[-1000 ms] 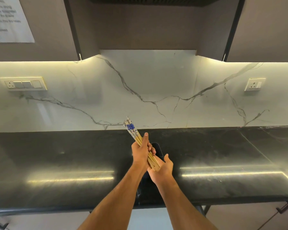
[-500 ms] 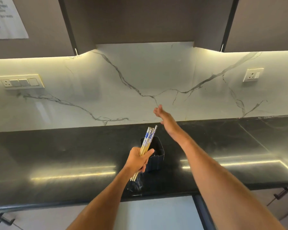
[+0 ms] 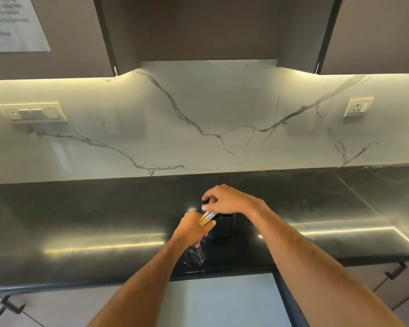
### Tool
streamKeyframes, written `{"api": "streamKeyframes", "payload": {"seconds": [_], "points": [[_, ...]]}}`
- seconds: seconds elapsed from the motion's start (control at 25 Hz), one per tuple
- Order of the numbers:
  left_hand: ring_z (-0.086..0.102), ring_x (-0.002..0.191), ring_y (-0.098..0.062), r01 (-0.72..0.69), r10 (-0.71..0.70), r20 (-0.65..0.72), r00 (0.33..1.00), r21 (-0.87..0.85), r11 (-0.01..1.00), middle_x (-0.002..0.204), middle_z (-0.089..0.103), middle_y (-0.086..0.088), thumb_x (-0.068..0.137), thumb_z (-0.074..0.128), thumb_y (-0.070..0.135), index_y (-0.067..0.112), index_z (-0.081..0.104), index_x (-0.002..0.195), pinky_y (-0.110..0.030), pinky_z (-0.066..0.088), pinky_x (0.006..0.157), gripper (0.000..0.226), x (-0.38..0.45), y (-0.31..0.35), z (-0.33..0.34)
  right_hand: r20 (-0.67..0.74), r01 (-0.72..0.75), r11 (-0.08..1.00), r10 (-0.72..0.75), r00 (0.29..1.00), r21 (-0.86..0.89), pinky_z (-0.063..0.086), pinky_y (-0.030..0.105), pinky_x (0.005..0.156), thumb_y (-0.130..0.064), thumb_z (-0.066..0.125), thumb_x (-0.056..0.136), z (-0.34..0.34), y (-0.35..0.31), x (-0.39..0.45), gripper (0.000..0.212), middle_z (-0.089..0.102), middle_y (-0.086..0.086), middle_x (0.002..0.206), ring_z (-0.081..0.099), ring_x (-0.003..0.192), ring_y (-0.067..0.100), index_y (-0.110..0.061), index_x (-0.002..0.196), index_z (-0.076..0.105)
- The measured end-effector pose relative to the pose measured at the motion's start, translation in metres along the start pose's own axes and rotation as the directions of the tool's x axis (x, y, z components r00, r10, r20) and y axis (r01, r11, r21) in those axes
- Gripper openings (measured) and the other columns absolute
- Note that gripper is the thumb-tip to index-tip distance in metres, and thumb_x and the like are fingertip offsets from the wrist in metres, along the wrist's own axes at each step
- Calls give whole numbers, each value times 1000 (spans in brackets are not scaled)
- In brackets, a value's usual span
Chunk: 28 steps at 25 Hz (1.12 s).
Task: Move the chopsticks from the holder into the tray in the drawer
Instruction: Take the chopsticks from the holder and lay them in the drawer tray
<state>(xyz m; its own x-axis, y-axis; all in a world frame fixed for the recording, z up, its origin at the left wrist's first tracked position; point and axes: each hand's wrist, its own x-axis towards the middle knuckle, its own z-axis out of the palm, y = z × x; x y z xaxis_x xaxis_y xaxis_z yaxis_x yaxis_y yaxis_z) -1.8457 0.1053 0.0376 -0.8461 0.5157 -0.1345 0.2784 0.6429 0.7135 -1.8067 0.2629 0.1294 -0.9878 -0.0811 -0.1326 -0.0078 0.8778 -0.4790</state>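
Observation:
A bundle of wooden chopsticks [image 3: 207,217] with blue-and-white patterned ends sticks out of my left hand [image 3: 194,228], which is shut around it just left of the holder. The dark square holder [image 3: 223,226] stands on the black countertop [image 3: 80,220] near its front edge. My right hand [image 3: 224,199] lies over the holder's top rim, its fingers curled on the far left corner. The patterned ends of the chopsticks point toward the holder, under my right hand. The holder's inside is hidden. No drawer tray is visible.
A marble backsplash [image 3: 198,128] rises behind the counter, with a switch plate [image 3: 32,113] at left and a socket [image 3: 358,107] at right. Dark upper cabinets [image 3: 198,27] hang overhead. Below the counter edge are pale drawer fronts [image 3: 222,300] with dark handles [image 3: 396,271].
My right hand came back from the backsplash and settled on the holder's rim. My left hand tilted the chopstick bundle down to the right, toward the holder.

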Motion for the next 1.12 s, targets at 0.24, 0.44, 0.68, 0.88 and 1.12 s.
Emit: {"api": "streamKeyframes", "payload": {"seconds": [0.24, 0.44, 0.68, 0.88, 1.12], "points": [[70, 48, -15, -121, 96, 80, 992, 433, 893, 65, 68, 0, 96, 59, 40, 17, 62, 78, -32, 63, 62, 29, -4, 3, -5, 155, 134, 734, -40, 987, -666, 44, 42, 84, -22, 60, 99, 41, -22, -24, 11, 70, 8, 101, 67, 92, 26, -12, 101, 65], [71, 68, -17, -219, 160, 162, 974, 472, 854, 85, 72, 0, 94, 66, 45, 19, 68, 100, -40, 62, 76, 26, -13, -10, 0, 26, 74, 827, -72, 997, -558, 41, 30, 69, -5, 56, 97, 71, -5, -50, 17, 71, 13, 106, 70, 94, 29, -9, 113, 63], [67, 85, -25, -344, 225, 271, 936, 566, 749, 102, 70, -7, 101, 57, 23, 16, 60, 111, -45, 58, 84, 12, -31, -31, 34, -20, -5, 864, -6, 1000, -503, 39, 29, 70, -8, 56, 99, 106, 12, -81, 21, 70, 13, 110, 68, 95, 29, -10, 119, 60], [66, 90, -31, -341, 235, 246, 940, 660, 670, 104, 67, -10, 99, 55, 12, 14, 54, 115, -44, 56, 78, 16, -72, -41, 72, 20, -7, 890, 18, 1000, -456, 41, 33, 68, -2, 56, 97, 144, 28, -106, 20, 68, 14, 107, 65, 90, 29, -9, 115, 58], [67, 104, -31, -333, 223, 254, 941, 584, 740, 119, 68, -10, 101, 55, 11, 11, 53, 129, -44, 56, 90, 28, -118, -62, 133, 2, -37, 909, 42, 999, -415, 56, 42, 89, -2, 55, 97, 209, 65, -146, 33, 68, 13, 122, 68, 103, 33, -9, 129, 56]]}}
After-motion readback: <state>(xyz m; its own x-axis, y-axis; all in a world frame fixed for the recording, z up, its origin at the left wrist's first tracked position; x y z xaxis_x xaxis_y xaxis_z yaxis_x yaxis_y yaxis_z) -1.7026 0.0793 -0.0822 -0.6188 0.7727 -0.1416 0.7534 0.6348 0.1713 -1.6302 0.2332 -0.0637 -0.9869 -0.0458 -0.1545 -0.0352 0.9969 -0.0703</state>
